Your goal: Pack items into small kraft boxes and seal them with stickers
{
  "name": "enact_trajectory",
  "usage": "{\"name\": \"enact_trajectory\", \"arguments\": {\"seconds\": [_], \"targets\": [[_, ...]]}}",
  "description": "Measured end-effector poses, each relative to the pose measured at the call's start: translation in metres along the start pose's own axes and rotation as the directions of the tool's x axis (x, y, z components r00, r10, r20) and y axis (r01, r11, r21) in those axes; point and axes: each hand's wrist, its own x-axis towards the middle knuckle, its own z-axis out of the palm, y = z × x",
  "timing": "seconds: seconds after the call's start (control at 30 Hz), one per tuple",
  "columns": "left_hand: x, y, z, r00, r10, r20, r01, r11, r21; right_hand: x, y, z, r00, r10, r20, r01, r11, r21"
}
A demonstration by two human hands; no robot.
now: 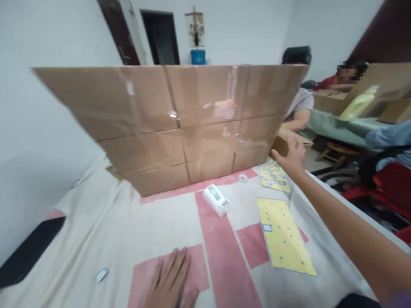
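Observation:
A large flattened cardboard sheet [180, 124], taped with clear tape, stands tilted on the cloth-covered surface [96, 231]. My right hand [290, 157] reaches forward and grips its lower right edge. My left hand [170, 280] lies flat, fingers apart, on a pink patch of the cloth near me. A white tape dispenser [216, 199] lies in front of the cardboard. Two yellow sticker sheets sit to the right: a far one [274, 177] with several labels and a near one [284, 235] with one blue-edged label.
A small tape roll [243, 178] lies by the far sheet. One loose label [102, 274] rests on the cloth at left. Other people sit at the back right by a green table [337, 124] with boxes and a yellow bottle [358, 105]. Red chairs [385, 188] stand right.

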Motion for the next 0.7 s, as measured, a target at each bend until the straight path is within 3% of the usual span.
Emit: {"name": "enact_trajectory", "arguments": {"seconds": [0.07, 0.1, 0.17, 0.2, 0.27, 0.3, 0.37, 0.4, 0.5, 0.6, 0.7], "targets": [[0.002, 0.004, -0.013, 0.998, -0.068, -0.017, 0.064, 0.982, -0.178, -0.046, -0.058, 0.006, 0.971, -0.239, 0.019, 0.235, 0.965, 0.118], [0.002, 0.002, -0.022, 0.990, -0.137, -0.037, 0.121, 0.951, -0.283, -0.072, -0.091, 0.009, 0.932, -0.357, 0.057, 0.339, 0.918, 0.207], [0.003, -0.011, -0.044, 0.945, -0.319, -0.076, 0.244, 0.840, -0.484, -0.129, -0.161, 0.014, 0.831, -0.539, 0.135, 0.453, 0.798, 0.398], [0.003, -0.024, -0.057, 0.904, -0.417, -0.095, 0.295, 0.769, -0.567, -0.157, -0.197, 0.016, 0.755, -0.628, 0.186, 0.479, 0.724, 0.497], [0.007, -0.060, -0.084, 0.787, -0.602, -0.134, 0.356, 0.621, -0.698, -0.207, -0.269, 0.022, 0.588, -0.774, 0.236, 0.471, 0.564, 0.678], [0.011, -0.083, -0.095, 0.711, -0.688, -0.146, 0.367, 0.540, -0.758, -0.228, -0.303, 0.026, 0.526, -0.814, 0.248, 0.445, 0.512, 0.735], [0.027, -0.136, -0.113, 0.544, -0.823, -0.160, 0.325, 0.383, -0.865, -0.253, -0.369, 0.040, 0.462, -0.846, 0.265, 0.397, 0.465, 0.792], [0.039, -0.165, -0.117, 0.455, -0.875, -0.165, 0.290, 0.321, -0.902, -0.257, -0.400, 0.049, 0.466, -0.836, 0.289, 0.372, 0.481, 0.794], [0.089, -0.251, -0.111, 0.377, -0.911, -0.167, 0.288, 0.287, -0.914, -0.241, -0.484, 0.081, 0.539, -0.734, 0.413, 0.321, 0.632, 0.705], [0.145, -0.317, -0.086, 0.353, -0.926, -0.131, 0.303, 0.246, -0.921, -0.202, -0.546, 0.107, 0.679, -0.534, 0.504, 0.261, 0.817, 0.514], [0.184, -0.354, -0.056, 0.390, -0.914, -0.111, 0.288, 0.236, -0.928, -0.170, -0.579, 0.125, 0.729, -0.337, 0.596, 0.140, 0.926, 0.351]]}}
